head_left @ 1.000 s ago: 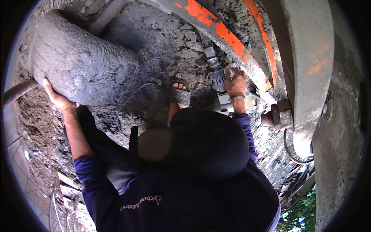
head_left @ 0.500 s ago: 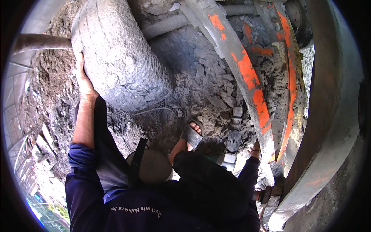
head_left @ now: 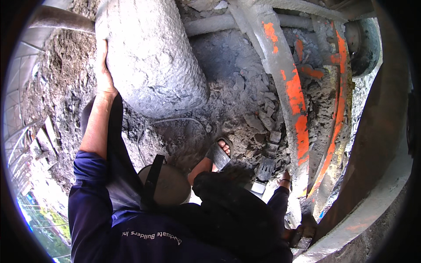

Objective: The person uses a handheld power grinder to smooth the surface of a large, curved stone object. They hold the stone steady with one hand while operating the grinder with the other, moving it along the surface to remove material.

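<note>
My left hand (head_left: 103, 72) lies flat against the side of a big cylinder (head_left: 151, 57) caked in grey hardened concrete, with the arm stretched up to it. My right hand (head_left: 285, 177) is low at the right, mostly hidden behind a dark bundle (head_left: 237, 206) in my lap. It grips a grey metal power tool (head_left: 264, 168) whose tip points into broken concrete rubble (head_left: 258, 118). My foot in a sandal (head_left: 220, 151) rests on the rubble just left of the tool.
A curved metal blade with orange paint (head_left: 291, 92), crusted with concrete, runs down the right. A rusty curved drum wall (head_left: 377, 144) encloses the right side. A thin cable (head_left: 175, 120) loops below the cylinder. A round tan hat (head_left: 169, 186) sits near my chest.
My view has swung, so the cylinder now stands upper left and upright. My left hand stays on it. My right hand with the tool has dropped from the upper right to the lower right.
</note>
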`<state>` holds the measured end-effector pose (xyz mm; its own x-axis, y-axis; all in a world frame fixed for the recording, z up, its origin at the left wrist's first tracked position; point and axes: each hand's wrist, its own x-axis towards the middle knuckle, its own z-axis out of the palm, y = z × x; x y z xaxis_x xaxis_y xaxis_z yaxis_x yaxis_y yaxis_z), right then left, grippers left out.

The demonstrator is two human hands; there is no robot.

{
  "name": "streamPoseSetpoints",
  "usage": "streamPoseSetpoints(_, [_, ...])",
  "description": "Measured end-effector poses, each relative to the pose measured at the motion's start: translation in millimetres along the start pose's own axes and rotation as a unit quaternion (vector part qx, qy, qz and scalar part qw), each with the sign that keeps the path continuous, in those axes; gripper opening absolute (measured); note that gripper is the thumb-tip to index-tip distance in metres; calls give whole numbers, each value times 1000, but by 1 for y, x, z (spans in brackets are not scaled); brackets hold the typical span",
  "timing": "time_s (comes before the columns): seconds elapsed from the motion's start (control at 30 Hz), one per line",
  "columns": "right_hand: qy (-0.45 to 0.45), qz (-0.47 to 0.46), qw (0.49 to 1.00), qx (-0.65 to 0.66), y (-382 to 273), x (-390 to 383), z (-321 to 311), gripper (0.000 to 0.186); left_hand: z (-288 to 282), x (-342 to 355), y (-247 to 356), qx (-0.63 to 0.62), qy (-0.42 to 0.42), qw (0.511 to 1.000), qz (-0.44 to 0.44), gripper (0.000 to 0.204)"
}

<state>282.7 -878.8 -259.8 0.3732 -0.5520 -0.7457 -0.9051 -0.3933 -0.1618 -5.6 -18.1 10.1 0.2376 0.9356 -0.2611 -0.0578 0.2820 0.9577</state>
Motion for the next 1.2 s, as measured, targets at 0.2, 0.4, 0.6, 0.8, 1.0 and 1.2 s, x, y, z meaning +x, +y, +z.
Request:
streamPoseSetpoints(0.2, [42, -26, 994, -98, 18, 79, -61, 72, 6, 6, -20, -46, 17, 999, -13, 78])
streamPoseSetpoints(0.4, [20, -11, 999, 40, 25, 52, -28, 77, 14, -5, 1, -5, 34, 999, 32, 77])
streamPoseSetpoints(0.6, [55, -15, 994, 97, 3, -7, 2, 82, 22, -14, 7, 10, 54, 998, 36, 77])
streamPoseSetpoints(0.8, [251, -219, 938, 98, 24, -69, 19, 47, 20, -7, 2, 5, 44, 999, 26, 72])
streamPoseSetpoints(1.0, [347, -392, 831, -186, 46, -192, -43, 46, -6, 11, -4, 29, -17, 999, 5, 84])
streamPoseSetpoints(1.2, [61, -434, 893, 97, -39, -435, 32, 51, 11, 41, 27, -31, -11, 996, -81, 93])
